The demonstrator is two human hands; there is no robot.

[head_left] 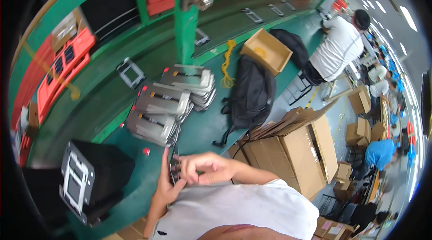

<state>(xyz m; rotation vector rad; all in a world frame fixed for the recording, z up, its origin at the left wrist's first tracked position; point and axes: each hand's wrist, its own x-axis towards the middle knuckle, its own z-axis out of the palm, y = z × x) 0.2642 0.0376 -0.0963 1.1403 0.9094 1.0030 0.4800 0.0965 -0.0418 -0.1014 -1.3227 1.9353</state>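
In front of my chest my left hand [165, 187] is upright, fingers extended along a thin dark piece [173, 164] seen nearly edge-on; its kind is unclear. Against the other side of that piece sits my right hand [204, 168], with curled fingers. Whether the right fingers pinch anything small is hidden. Just beyond my hands, stacks of grey flat metal frames [155, 127] with dark inserts lie on the green table [202, 130]. A small red part [146, 151] rests near my left fingertips.
Left stands a black box [108, 163] with a silver frame [74, 181] on its face. A black backpack [254, 91], yellow cord [227, 64] and open cardboard tray [267, 51] lie ahead right. Large cartons [288, 159] stand beside me. A conveyor carries a metal frame [131, 73]. A co-worker [337, 46] sits beyond.
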